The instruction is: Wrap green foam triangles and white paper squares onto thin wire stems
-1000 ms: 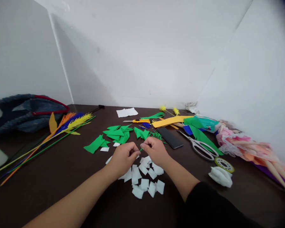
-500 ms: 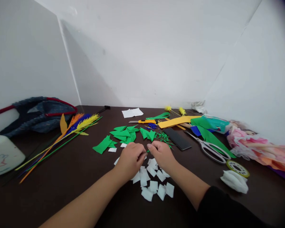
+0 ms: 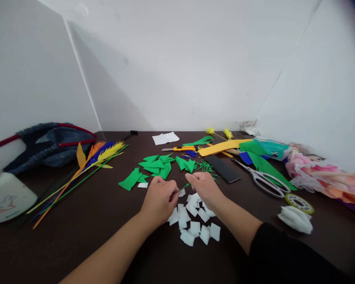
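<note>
- Nearest, white paper squares (image 3: 195, 227) lie scattered and overlapping on the dark table (image 3: 62, 248), between the two forearms.
- Left hand (image 3: 161, 199), just above the squares: fingers curled closed, gripping the lower end of a thin green twist (image 3: 184, 187).
- Right hand (image 3: 206, 188), facing it: thumb and forefinger bent close to the twist's upper end (whether they pinch it, one cannot tell).
- The green twist slants across the small gap between the hands, its thicker tip toward the right hand.
- At the near sides: a white bottle (image 3: 10, 197) with coloured markings, far left; a crumpled white wad (image 3: 296, 219) just beside a roll of tape (image 3: 299, 203), right.
- Beyond the hands, left to right: green paper pieces (image 3: 159, 167), a loose heap of green slivers (image 3: 205, 167), a black slab (image 3: 223, 169) and scissors (image 3: 269, 184) with blades slightly parted.
- Left, a bunch of fringed stems (image 3: 109, 153) rests before a denim bag (image 3: 55, 146); right, dolls (image 3: 319, 171) lie along the wall.
- Farther back: a yellow cutter (image 3: 184, 148), blade showing, near a yellow strip (image 3: 225, 146).
- Farthest, a white sheet (image 3: 165, 138) lies before the pale wall (image 3: 177, 71).
</note>
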Available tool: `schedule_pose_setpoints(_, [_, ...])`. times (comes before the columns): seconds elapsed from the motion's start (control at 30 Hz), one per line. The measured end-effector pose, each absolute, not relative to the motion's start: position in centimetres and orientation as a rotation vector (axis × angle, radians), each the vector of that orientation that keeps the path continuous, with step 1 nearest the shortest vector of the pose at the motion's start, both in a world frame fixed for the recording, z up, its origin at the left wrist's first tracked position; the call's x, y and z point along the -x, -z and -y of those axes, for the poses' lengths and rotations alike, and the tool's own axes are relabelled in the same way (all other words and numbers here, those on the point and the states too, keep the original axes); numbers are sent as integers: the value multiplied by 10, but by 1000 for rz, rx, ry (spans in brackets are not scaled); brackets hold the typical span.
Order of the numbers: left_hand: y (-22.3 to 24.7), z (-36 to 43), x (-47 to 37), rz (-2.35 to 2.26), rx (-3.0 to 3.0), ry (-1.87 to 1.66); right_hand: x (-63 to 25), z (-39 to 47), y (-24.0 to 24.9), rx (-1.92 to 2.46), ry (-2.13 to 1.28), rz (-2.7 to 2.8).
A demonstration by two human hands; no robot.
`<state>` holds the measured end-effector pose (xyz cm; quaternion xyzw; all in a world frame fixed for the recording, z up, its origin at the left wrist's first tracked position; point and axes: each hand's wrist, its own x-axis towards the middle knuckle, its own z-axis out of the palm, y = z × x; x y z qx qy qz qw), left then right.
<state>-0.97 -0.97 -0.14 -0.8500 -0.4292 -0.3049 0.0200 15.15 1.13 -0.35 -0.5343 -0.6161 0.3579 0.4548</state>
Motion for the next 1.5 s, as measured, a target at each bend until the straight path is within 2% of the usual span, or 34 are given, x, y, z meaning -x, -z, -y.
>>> schedule_pose_setpoints(0.7, [4, 6, 9, 1345, 2549, 811, -148, -18, 18, 1306, -831, 1581])
schedule_pose_setpoints(0.97, [-3, 5, 12, 1572, 2588, 816, -152, -18, 15, 1337, -802, 1589])
schedule_pose_setpoints(1.23, [-7, -3, 14, 1694, 2973, 1185, -158, -15, 5, 1275, -836, 1592])
schedule_pose_setpoints(1.4, [-3, -4, 1, 1788, 2988, 1182, -158, -18, 10, 1237, -819, 1607])
schedule_pose_setpoints(1.5, [-1, -5, 1, 1867, 2941, 1234, -163, -20, 10, 1188, -939, 1510])
